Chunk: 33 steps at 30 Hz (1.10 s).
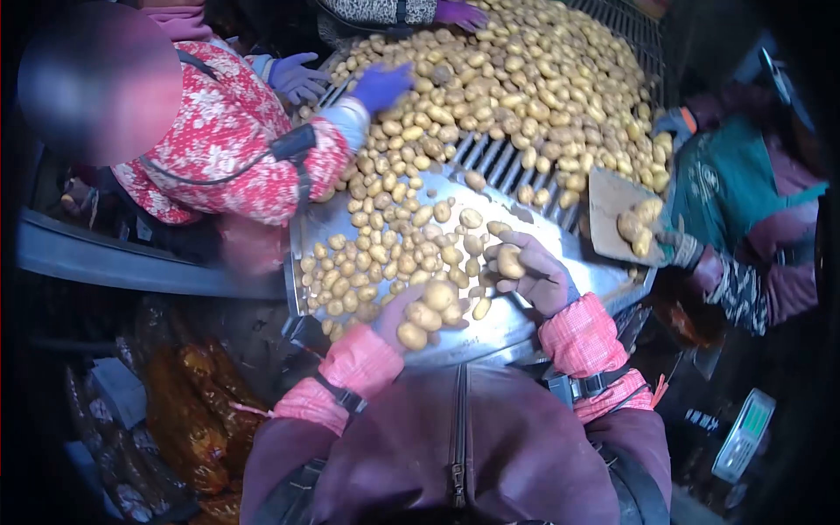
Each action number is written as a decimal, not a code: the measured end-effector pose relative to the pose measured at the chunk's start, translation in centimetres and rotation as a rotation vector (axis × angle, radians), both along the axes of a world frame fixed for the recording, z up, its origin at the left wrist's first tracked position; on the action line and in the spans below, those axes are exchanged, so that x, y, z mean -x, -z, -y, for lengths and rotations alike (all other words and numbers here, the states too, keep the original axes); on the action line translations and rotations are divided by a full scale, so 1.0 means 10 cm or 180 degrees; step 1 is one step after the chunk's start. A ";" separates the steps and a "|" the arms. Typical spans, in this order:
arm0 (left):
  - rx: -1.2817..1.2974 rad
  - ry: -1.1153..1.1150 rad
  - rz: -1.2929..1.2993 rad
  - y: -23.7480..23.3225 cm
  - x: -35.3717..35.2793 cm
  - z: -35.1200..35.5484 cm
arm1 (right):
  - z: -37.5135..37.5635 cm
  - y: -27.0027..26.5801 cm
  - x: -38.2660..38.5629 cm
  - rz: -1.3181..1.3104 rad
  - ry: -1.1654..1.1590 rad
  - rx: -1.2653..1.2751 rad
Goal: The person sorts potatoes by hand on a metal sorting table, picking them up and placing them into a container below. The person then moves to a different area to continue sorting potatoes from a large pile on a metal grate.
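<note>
My gloved left hand [396,313] cradles several potatoes [424,316] close in front of my body, over the near edge of a shiny metal table [569,255]. To its right, my gloved right hand [547,278] has its fingers curled round one potato [510,261], with another potato [498,227] at its fingertips. Between and beyond my hands, loose potatoes [398,262] cover the table's left half. Pink sleeve covers reach up to both of my gloves.
A large potato heap [542,79] lies on slatted bars [490,162] at the back. At left, a person in a red floral top [219,131] reaches into it. A person at right holds a scoop [612,214] carrying potatoes. Filled net bags [188,411] stand lower left; a scale display [744,435] sits lower right.
</note>
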<state>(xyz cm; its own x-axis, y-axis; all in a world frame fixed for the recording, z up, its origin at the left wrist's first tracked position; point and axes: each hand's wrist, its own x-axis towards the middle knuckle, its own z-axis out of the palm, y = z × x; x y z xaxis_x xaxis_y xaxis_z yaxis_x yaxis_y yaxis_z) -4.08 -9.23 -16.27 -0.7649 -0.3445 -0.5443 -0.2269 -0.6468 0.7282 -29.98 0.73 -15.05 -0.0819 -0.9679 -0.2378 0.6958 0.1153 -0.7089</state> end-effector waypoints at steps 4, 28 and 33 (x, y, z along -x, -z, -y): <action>-0.0722 0.0229 -0.0513 0.08 0.21 -0.14 | -0.51 0.10 -0.15 -0.0753 -0.0157 -0.0789; -0.2035 0.3282 -0.0098 0.13 2.63 -2.48 | -3.85 0.51 0.15 -0.0811 0.2628 -0.1162; -0.1661 0.2608 -0.0080 0.25 2.82 -2.61 | -3.95 1.35 0.61 0.0043 0.3859 -0.1655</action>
